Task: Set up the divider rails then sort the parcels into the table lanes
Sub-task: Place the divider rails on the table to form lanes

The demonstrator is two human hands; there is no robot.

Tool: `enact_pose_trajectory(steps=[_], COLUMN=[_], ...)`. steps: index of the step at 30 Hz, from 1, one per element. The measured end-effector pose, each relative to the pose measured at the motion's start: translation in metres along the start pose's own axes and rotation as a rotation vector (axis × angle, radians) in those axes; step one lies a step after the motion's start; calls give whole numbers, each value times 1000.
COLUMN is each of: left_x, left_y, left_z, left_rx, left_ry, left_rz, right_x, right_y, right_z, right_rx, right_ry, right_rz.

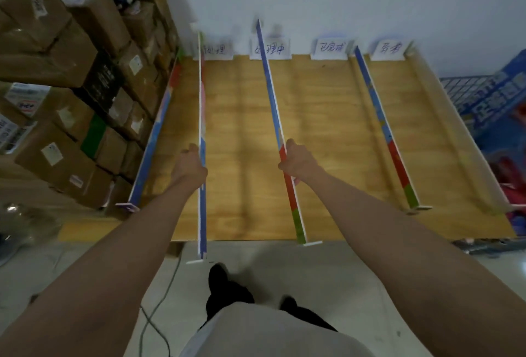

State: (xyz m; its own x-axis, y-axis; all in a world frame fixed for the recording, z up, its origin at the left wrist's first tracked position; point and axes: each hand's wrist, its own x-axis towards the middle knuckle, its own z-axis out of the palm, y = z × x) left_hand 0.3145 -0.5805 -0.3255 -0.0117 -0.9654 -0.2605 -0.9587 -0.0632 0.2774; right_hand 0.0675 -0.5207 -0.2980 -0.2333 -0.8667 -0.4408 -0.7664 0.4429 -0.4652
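Head view: two divider rails were held on edge over the wooden table (pixel 327 128) at frame centre. Left hand (pixel 189 164) gripped the left-centre rail (pixel 202 117), fingers curled round it. Right hand (pixel 296 161) gripped the centre rail (pixel 273 94) the same way. Two more rails stood at the table's left edge (pixel 155 140) and right of centre (pixel 381 123). Stacked cardboard boxes (pixel 71 71) filled the upper left; paper lane labels (pixel 330 48) lined the far edge.

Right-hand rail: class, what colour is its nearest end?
Green, below a red stretch, on the right-hand rail; head view.
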Motion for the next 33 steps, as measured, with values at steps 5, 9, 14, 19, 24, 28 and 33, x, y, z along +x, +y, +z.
enact_pose_trajectory(steps=[5,9,14,19,24,28,33], left_x=[-4,16,53,82,105,115,122], left_y=[41,61,75,85,95,98,98], left_z=[9,15,29,42,52,59,66], left_rx=[-16,-9,-23,-3,12,10,10], left_ry=[-8,-18,-44,-91,-120,-148,-162], left_rz=[12,15,12,13,-19,-18,-32], right_x=[2,19,55,91,126,142,150], right_y=[42,62,79,85,88,93,96], right_z=[-30,-47,-52,-52,-54,-54,-44], right_rx=[-17,4,8,-8,-17,-23,-46], right_ry=[59,60,58,38,-6,-31,-55], right_rz=[64,118,175,180,195,223,238])
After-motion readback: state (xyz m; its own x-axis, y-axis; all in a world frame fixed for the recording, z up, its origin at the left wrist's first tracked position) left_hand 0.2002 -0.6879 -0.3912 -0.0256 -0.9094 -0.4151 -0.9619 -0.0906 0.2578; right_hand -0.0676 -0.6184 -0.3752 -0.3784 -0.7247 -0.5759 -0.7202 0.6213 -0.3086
